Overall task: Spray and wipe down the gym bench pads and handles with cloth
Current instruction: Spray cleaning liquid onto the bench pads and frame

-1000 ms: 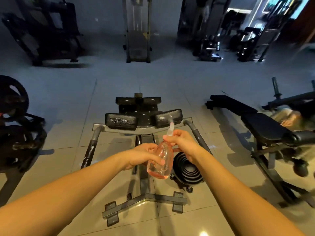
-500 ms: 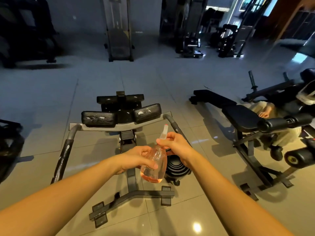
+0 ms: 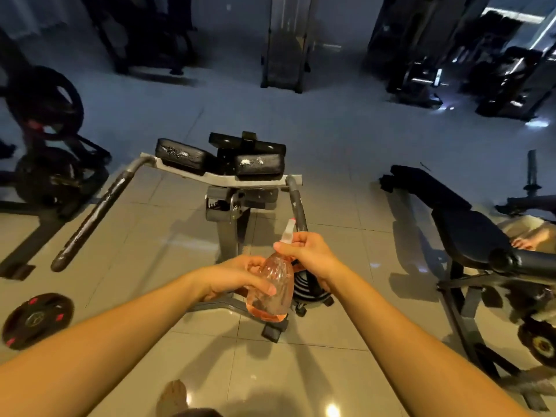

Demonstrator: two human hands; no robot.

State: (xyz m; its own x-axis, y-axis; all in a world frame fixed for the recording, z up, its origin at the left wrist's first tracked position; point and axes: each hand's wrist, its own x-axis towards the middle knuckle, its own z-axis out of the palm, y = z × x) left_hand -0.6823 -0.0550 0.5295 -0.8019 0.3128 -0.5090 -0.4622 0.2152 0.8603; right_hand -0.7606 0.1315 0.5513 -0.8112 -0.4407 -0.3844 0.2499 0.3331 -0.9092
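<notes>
Two pads are sitting side by side atop the grey-framed machine point(image 3: 216, 179) dead ahead, the left pad point(image 3: 180, 156) and the right pad point(image 3: 258, 167), both black, both showing pale flecks across the top. Glossy floor tiles point(image 3: 346, 212) are running out under everything and catching the light, and dark equipment is lining the far wall (too dim to make out). Off to the right a black bench point(image 3: 469, 233) is standing well apart from the machine, with open tile lying between them. On the left a loose weight plate point(image 3: 37, 320) is lying flat on the floor near the left forearm. The long left handle point(image 3: 93, 218) is sloping down toward the camera with bare tile on either side. The right handle point(image 3: 298, 203) is dropping down just behind the bottle's top.

Now the hands: both arms are reaching forward and meeting in front of the machine's post. The left hand point(image 3: 237, 275) is wrapping its fingers round the belly of the clear spray bottle point(image 3: 272, 293) (pink liquid pooling in its base). The right hand point(image 3: 313, 254) is gripping the neck just under the white nozzle point(image 3: 287, 233), which is tilting up toward the pads. The bottle is hanging in the air, in front of a dark stack of discs point(image 3: 310, 293) on the floor.
</notes>
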